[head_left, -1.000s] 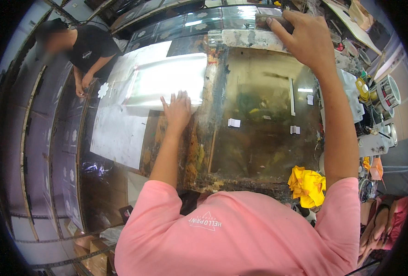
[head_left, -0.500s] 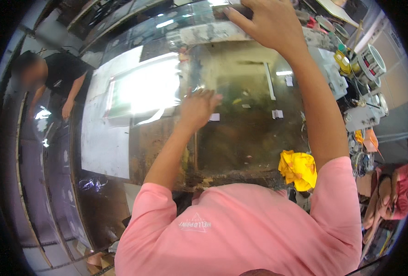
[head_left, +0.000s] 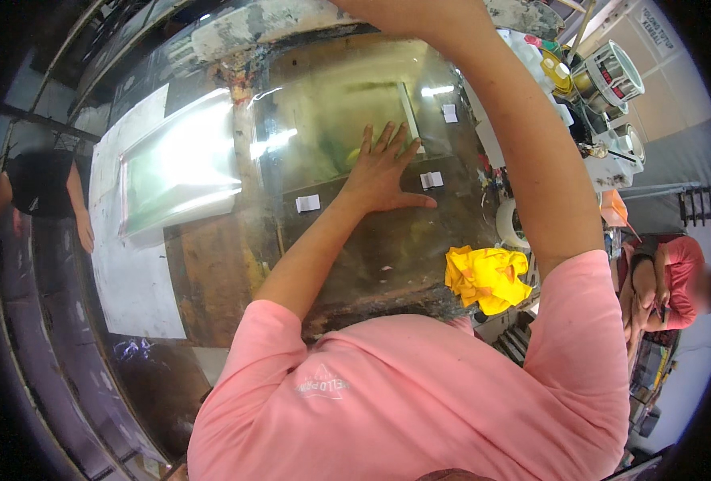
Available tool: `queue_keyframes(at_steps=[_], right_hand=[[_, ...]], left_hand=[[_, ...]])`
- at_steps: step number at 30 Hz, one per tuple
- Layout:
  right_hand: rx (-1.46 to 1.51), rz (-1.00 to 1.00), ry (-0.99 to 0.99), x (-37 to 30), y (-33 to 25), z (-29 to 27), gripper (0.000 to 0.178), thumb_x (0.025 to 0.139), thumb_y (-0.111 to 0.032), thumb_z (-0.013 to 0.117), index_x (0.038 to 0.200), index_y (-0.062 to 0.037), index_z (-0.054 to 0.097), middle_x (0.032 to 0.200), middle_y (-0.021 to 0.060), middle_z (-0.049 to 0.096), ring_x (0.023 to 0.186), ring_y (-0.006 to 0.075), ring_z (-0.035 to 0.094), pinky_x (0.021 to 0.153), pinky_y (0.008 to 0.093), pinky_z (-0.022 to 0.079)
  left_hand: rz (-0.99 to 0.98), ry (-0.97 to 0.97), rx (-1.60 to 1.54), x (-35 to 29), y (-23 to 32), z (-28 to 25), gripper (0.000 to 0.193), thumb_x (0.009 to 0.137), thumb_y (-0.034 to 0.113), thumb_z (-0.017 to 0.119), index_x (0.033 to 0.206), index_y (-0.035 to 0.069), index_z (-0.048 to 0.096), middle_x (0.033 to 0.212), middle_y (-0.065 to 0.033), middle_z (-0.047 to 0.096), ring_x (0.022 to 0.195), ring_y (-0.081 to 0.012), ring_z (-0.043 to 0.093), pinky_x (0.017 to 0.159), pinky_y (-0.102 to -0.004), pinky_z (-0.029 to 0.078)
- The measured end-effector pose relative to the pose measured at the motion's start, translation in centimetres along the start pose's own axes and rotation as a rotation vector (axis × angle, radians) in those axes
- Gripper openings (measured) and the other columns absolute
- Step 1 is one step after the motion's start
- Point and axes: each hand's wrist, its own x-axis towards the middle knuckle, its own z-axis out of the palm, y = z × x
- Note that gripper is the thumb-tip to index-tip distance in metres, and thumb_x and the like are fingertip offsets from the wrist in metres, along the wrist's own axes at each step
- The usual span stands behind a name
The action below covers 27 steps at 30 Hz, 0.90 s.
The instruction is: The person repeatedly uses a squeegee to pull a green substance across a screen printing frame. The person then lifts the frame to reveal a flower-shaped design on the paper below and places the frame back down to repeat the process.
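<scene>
My left hand (head_left: 383, 172) lies with its fingers spread on a glossy, see-through sheet over the dark, worn work table (head_left: 355, 276). Its fingertips reach the lower part of a yellowish rectangular panel (head_left: 331, 120), beside a thin white strip (head_left: 408, 108). Small white paper tabs stand around the panel: one tab (head_left: 308, 204) left of my hand, another tab (head_left: 431, 180) just right of it, a third tab (head_left: 449, 113) farther off. My right arm stretches far forward; only the back of my right hand (head_left: 408, 14) shows at the top edge, its fingers cut off.
A bright framed pane (head_left: 181, 172) lies on a white board (head_left: 143, 297) at left. A crumpled yellow cloth (head_left: 488, 278) sits at the table's near right edge. Cans (head_left: 608, 76) and bottles crowd the right side. One person (head_left: 39, 184) stands at left, another (head_left: 676, 280) sits at right.
My left hand has moved right across the sheet and now rests spread out. My right hand has gone farther forward, mostly out of the picture. The whole view has shifted, bringing the seated person into sight.
</scene>
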Motion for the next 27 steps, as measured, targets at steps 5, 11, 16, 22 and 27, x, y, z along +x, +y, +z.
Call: queue_keyframes(at_steps=[5,11,16,22,27], right_hand=[[-0.056,0.025,-0.015,0.8,0.1,0.1,0.06,0.096,-0.052,0.054,0.078,0.0003,0.075,0.075,0.0231,0.072,0.078,0.0402,0.072,0.082,0.0522,0.051],[-0.038,0.032,-0.026,1.0,-0.1,-0.2,0.058,0.095,-0.052,0.053,0.078,-0.0002,0.075,0.078,0.0236,0.073,0.079,0.0406,0.071,0.083,0.052,0.051],[-0.049,0.044,-0.027,1.0,-0.2,-0.2,0.058,0.094,-0.051,0.054,0.078,0.0006,0.075,0.078,0.0243,0.072,0.08,0.0408,0.071,0.082,0.0512,0.052],[-0.007,0.051,-0.044,1.0,0.0,0.0,0.059,0.094,-0.052,0.056,0.079,0.0015,0.075,0.08,0.0247,0.072,0.083,0.0406,0.071,0.081,0.05,0.052],[-0.079,0.033,0.01,0.8,-0.8,-0.2,0.06,0.095,-0.054,0.056,0.079,0.0009,0.075,0.084,0.0239,0.072,0.084,0.0411,0.07,0.082,0.0504,0.052]], left_hand=[[0.004,0.022,-0.025,-0.7,1.5,0.4,0.131,0.068,0.099,0.059,0.161,0.008,0.045,0.171,-0.0221,0.032,0.16,-0.0431,0.026,0.13,-0.0654,0.009],[0.011,0.038,-0.046,-1.4,2.0,0.9,0.13,0.069,0.1,0.057,0.159,0.007,0.048,0.17,-0.0211,0.034,0.159,-0.0426,0.027,0.129,-0.0655,0.01],[0.032,0.085,-0.03,-1.2,2.0,1.2,0.128,0.072,0.1,0.054,0.159,0.006,0.047,0.169,-0.0213,0.036,0.159,-0.0432,0.029,0.129,-0.0666,0.009],[0.033,0.073,0.0,-1.2,2.0,1.3,0.127,0.074,0.099,0.051,0.16,0.006,0.045,0.169,-0.0226,0.036,0.159,-0.0433,0.028,0.129,-0.0677,0.008],[0.039,0.104,-0.031,-1.4,2.3,0.9,0.128,0.074,0.099,0.052,0.161,0.006,0.045,0.17,-0.0232,0.033,0.16,-0.0433,0.025,0.129,-0.0681,0.006]])
